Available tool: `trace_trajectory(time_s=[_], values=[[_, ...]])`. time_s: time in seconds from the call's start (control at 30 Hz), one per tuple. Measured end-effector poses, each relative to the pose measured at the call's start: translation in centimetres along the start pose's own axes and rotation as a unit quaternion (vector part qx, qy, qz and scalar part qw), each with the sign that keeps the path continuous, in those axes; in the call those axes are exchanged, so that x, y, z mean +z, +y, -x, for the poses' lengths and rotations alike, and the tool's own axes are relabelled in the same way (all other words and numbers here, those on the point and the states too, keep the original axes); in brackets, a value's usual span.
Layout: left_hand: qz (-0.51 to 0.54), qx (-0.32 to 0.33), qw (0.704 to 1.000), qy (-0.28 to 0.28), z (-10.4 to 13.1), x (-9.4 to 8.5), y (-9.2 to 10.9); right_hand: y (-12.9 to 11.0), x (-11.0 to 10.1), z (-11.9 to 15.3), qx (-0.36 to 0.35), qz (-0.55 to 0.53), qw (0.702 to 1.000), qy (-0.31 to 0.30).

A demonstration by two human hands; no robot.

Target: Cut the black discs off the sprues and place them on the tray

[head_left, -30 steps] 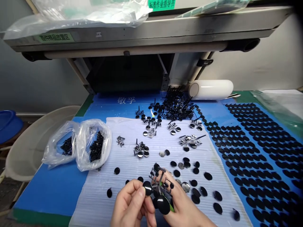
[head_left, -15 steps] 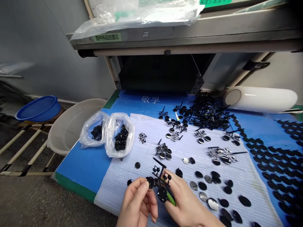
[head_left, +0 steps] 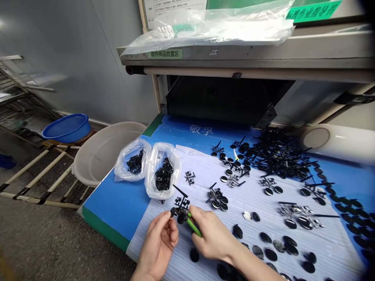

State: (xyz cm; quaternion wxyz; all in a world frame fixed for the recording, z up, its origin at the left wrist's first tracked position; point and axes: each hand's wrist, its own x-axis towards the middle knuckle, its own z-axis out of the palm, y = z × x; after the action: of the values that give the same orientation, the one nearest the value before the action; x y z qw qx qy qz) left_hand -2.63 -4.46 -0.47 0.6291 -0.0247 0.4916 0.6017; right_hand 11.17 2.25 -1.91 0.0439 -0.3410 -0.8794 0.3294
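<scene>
At the near side of a work table, two bare hands meet over a white sheet (head_left: 197,155). The left hand (head_left: 158,240) has its thumb and forefinger pinched on a dark disc at the left end of a black plastic cluster (head_left: 182,203), its other fingers loosely curled. The cluster sits just beyond those fingertips, between the two hands, its long thin stem pointing far and left. The right hand (head_left: 212,234), on the cluster's right, is wrapped around a green-handled tool (head_left: 194,227) whose dark tip reaches the cluster; how far the tip is parted cannot be made out. Beyond the left hand, two clear plastic bags (head_left: 150,181) hold small black pieces. Loose discs (head_left: 271,254) lie near and right, other clusters (head_left: 216,198) lie farther off, and a dense black pile (head_left: 278,154) rises at the far right.
</scene>
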Motion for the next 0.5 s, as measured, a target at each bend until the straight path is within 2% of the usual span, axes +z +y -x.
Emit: trace_trajectory(time_s=[0.13, 0.23, 0.3, 0.4, 0.5], values=[[-0.064, 0.010, 0.998, -0.004, -1.6, -0.3, 0.3, 0.4, 0.0, -0.7, 0.019, 0.007, 1.000, -0.004], [-0.161, 0.038, 0.986, 0.000, -2.1, -1.0, 0.6, 0.4, -0.3, -0.4, 0.034, 0.003, 0.999, -0.009], [-0.250, 0.063, 0.966, 0.006, -2.1, -1.7, 1.1, 0.2, -0.7, 0.3, 0.039, -0.004, 0.999, -0.017], [-0.386, 0.091, 0.918, 0.030, -2.2, -2.9, 1.6, -0.2, -1.6, 1.8, 0.049, -0.028, 0.998, -0.036], [-0.474, 0.107, 0.872, 0.048, -2.7, -3.7, 1.5, -0.1, -2.3, 3.8, 0.084, -0.067, 0.993, -0.043]])
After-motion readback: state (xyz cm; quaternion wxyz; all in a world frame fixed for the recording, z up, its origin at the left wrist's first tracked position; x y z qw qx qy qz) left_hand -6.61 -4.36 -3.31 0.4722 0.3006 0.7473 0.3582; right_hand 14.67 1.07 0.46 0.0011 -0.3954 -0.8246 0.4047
